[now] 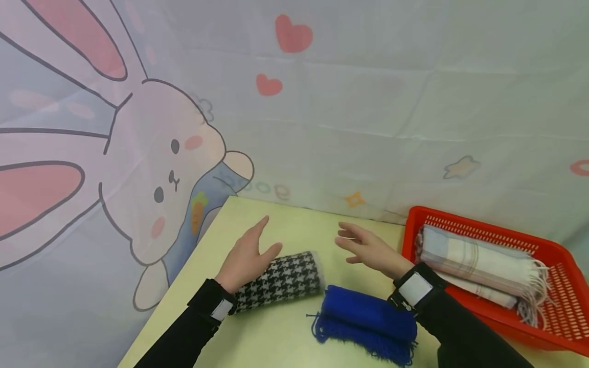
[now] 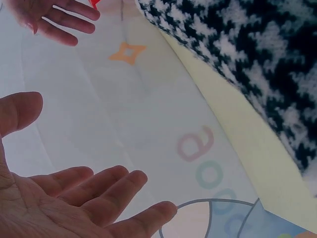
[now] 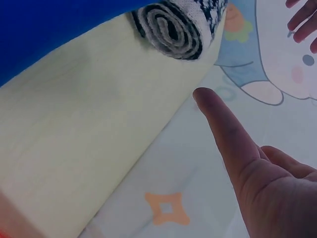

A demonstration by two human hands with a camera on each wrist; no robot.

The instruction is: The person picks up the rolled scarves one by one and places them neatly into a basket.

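My left hand hovers above a rolled black-and-white houndstooth scarf, its fingers extended and nothing in it. In the right wrist view the scarf's end shows a spiral of layers. To the right, my right hand is raised over the table with relaxed fingers, holding nothing. A folded blue scarf with fringed edges lies below that hand, nearer to me than the houndstooth roll. In the left wrist view the left palm faces the other hand, with a wide gap between them.
A red plastic basket stands on the right of the pale yellow table. Folded plaid scarves with fringes lie inside it. Behind the table hangs a cloth backdrop printed with a rabbit and hearts.
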